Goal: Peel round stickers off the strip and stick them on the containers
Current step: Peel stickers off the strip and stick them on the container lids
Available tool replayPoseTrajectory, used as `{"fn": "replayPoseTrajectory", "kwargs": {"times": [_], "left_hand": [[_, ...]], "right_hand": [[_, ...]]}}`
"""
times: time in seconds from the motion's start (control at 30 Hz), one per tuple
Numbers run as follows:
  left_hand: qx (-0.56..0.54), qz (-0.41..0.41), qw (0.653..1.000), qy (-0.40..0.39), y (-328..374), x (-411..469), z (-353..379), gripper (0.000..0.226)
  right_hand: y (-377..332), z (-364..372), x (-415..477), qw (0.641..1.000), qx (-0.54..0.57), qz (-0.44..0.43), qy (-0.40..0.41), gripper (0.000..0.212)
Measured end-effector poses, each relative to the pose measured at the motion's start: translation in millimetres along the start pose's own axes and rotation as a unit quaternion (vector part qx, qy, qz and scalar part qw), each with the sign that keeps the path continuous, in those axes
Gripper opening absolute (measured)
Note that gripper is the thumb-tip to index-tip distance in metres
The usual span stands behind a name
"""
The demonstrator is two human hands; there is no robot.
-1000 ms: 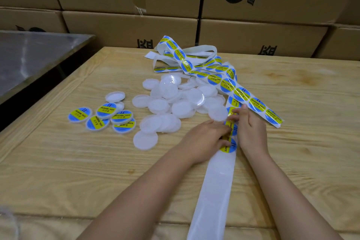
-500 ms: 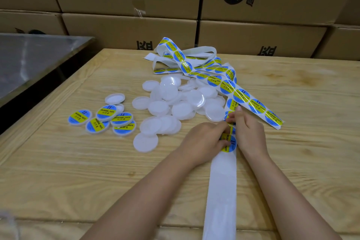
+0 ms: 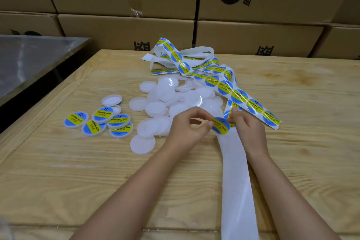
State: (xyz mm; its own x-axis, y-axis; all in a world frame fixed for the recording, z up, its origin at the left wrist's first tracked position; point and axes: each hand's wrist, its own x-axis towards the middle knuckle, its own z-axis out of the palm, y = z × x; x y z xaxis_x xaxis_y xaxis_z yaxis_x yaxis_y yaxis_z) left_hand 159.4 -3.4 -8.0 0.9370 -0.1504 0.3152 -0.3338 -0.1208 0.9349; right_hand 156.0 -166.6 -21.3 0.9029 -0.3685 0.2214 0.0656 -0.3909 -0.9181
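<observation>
Stacked brown cardboard boxes [image 3: 126, 31] back a pale wooden table [image 3: 58, 171]. Left hand [image 3: 188, 129] pinches the round blue-yellow sticker [image 3: 220, 125] at its edge, lifted off the white backing strip [image 3: 236, 177]; right hand [image 3: 246, 129] grips the strip. Plain white round plastic containers [image 3: 175, 101] lie piled just behind, labelled ones [image 3: 97, 122] left.

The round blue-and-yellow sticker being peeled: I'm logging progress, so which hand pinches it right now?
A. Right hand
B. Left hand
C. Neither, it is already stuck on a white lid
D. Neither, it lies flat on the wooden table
B: the left hand pinches the edge of the round blue-and-yellow sticker, lifted clear of the white backing strip, while the right hand holds the strip.
</observation>
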Motion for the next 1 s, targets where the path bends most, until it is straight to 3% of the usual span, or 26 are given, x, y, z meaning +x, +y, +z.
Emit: {"fn": "replayPoseTrajectory", "kwargs": {"times": [0.3, 0.4, 0.53, 0.67, 0.77, 0.83, 1.0], "left_hand": [[-0.131, -0.059, 0.987, 0.074, -3.9, 8.9, -4.0, 0.024], [-0.146, -0.071, 0.984, 0.071, -6.1, 9.3, -2.1, 0.022], [-0.132, -0.065, 0.988, 0.051, -8.7, 9.2, 1.4, 0.024], [-0.096, -0.058, 0.993, 0.033, -14.5, 8.5, 4.2, 0.023], [-0.009, -0.086, 0.996, 0.027, -19.7, 8.3, 6.5, 0.051], [0.041, -0.078, 0.996, 0.023, -23.2, 9.3, 6.5, 0.053], [0.090, -0.062, 0.994, 0.008, -25.0, 10.4, 5.4, 0.039]], "right_hand": [[-6.4, -1.3, -0.1, 0.998, -0.026, -0.058, 0.021, 0.010], [-13.7, -3.3, -0.2, 0.996, 0.036, -0.072, -0.032, 0.008], [-16.8, -1.9, 0.4, 0.991, 0.073, -0.039, -0.103, 0.008], [-13.7, -2.6, 2.7, 0.994, 0.071, -0.041, -0.072, 0.011], [-11.8, -2.4, 4.4, 0.997, 0.053, -0.046, -0.012, 0.015], [-13.5, -1.3, 3.5, 0.998, 0.041, -0.050, -0.004, 0.007], [-19.5, -4.1, 4.7, 0.987, -0.108, -0.066, -0.101, 0.063]]}}
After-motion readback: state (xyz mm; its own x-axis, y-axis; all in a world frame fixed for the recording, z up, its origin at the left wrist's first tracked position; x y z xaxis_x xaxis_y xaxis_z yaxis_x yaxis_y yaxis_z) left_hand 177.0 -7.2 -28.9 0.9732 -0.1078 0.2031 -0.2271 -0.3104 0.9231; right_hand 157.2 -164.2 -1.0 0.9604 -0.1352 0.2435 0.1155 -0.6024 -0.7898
